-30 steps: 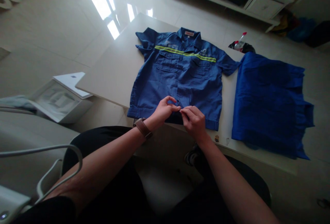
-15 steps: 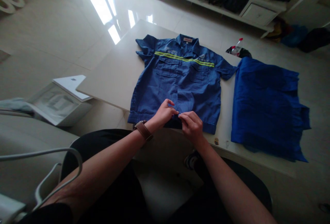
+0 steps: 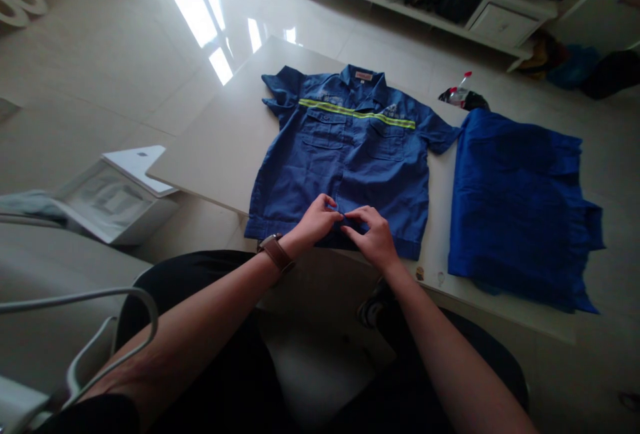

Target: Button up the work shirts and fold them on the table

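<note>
Box: white open box (image 3: 117, 204), lower left of frame, lid folded back, something pale inside, too dim to make out
Cabinet: low white cabinet (image 3: 503, 24), top right, dark bags on its shelf
Shirt: blue short-sleeved work shirt (image 3: 350, 134), flat on white table (image 3: 215, 147), middle of frame, yellow reflective stripe across chest, two chest pockets
Left hand (image 3: 316, 219): closed, pinching shirt front near hem
Right hand (image 3: 370, 237): fingers curled, gripping same edge, just beside left hand
Beside shirt: blue cloth pile (image 3: 515, 207), right of frame

Shirt (image 3: 300, 187) btm hidden by L hand (image 3: 315, 219), R hand (image 3: 370, 237)
</note>
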Demonstrator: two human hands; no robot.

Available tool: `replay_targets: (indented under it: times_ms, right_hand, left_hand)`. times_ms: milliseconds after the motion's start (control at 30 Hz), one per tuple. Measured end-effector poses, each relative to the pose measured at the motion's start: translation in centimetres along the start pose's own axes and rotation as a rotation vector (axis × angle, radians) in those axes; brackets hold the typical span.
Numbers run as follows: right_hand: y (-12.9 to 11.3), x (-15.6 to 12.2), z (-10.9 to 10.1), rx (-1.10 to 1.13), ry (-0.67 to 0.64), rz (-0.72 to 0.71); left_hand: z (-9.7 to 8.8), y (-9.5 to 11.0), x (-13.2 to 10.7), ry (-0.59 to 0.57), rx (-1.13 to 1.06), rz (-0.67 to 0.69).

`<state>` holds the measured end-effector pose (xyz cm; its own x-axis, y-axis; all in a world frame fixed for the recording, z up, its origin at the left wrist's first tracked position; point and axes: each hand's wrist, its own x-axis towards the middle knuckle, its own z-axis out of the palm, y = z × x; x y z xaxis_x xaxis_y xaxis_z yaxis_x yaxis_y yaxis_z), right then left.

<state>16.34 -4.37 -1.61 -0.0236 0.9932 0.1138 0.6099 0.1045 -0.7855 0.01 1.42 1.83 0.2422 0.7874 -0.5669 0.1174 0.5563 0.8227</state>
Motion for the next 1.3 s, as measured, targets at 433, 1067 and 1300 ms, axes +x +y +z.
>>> replay_targets:
  times_ms: [433, 1067, 1300]
  right_hand:
    - [-1.9, -0.9, -0.7, -0.462, 0.118, -0.515]
    - [-1.8, -1.0, -1.1, -0.497, 0.201, -0.722]
    - [-1.8, -1.3, -1.2, -0.491, 0.269, -0.727]
  left_hand:
    - [0.0, -0.3, 0.1, -0.006, -0.087, -0.099]
    - [0.9, 0.6, -1.3, -0.064, -0.094, -0.243]
    - [0.2, 0.5, -1.1, -0.118, -0.218, -0.219]
